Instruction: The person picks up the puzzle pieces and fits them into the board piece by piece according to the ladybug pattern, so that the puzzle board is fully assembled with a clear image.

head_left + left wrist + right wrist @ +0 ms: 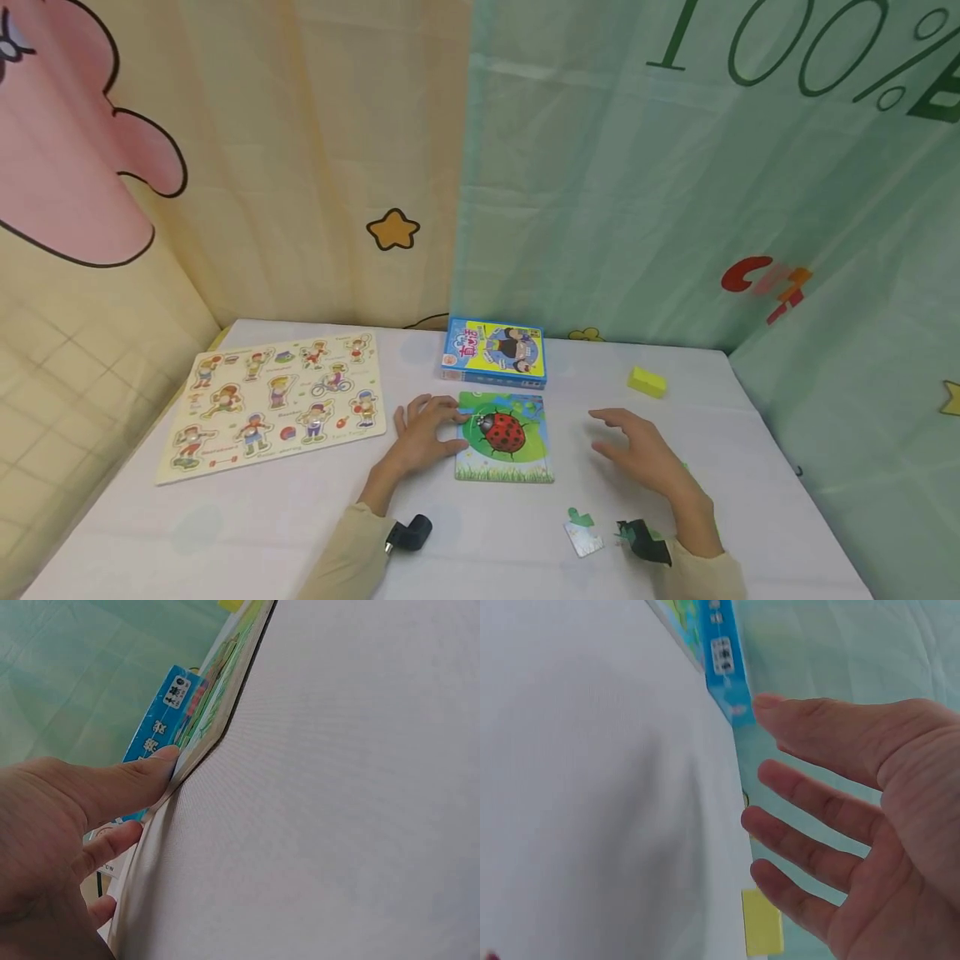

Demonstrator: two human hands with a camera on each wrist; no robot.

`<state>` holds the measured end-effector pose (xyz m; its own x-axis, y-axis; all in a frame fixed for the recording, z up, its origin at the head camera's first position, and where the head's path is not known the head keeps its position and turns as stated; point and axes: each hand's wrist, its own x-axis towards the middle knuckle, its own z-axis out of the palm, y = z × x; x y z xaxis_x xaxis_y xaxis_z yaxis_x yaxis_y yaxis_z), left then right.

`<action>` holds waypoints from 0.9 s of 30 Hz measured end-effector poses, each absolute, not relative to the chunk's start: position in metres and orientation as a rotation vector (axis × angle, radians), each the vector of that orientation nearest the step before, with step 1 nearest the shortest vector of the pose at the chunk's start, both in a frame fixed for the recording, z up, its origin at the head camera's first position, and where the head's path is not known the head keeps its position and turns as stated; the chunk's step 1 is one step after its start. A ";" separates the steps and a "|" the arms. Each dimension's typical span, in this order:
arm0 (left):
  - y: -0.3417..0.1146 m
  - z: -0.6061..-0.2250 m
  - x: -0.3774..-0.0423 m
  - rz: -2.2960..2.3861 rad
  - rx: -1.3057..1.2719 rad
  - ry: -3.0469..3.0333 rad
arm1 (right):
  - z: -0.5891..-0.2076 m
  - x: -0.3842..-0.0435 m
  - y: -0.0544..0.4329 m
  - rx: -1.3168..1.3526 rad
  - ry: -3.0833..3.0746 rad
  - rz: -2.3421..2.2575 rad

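A square ladybug picture puzzle (503, 437) lies flat on the white table, with grass along its lower edge. My left hand (424, 433) is at its left side, thumb and fingertips touching the edge. In the left wrist view the thumb (142, 780) rests against the puzzle's rim. To the right of the puzzle, my right hand (637, 446) hovers over the table with nothing in it. The right wrist view shows its fingers (802, 832) spread and loosely bent. Loose jigsaw pieces (584, 540) lie near the right wrist, some partly hidden by the wrist camera and arm.
Behind the puzzle lies a blue and yellow box (495, 352). A large board with sports figures (273, 400) takes up the left of the table (480, 542). At the back right sits a yellow block (647, 382). Printed curtains (600, 208) hang behind the table.
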<state>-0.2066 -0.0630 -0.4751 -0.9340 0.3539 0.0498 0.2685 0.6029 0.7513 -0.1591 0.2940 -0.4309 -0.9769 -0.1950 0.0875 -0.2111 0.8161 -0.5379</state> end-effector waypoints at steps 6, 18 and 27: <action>-0.062 -0.475 -0.207 1.246 0.533 2.718 | -0.431 -0.150 0.312 0.325 -2.995 0.811; -0.063 -0.471 -0.207 1.218 0.527 2.725 | -0.435 -0.140 0.347 0.125 -3.149 0.739; -0.062 -0.474 -0.208 1.217 0.519 2.724 | -0.435 -0.134 0.372 0.039 -3.176 0.695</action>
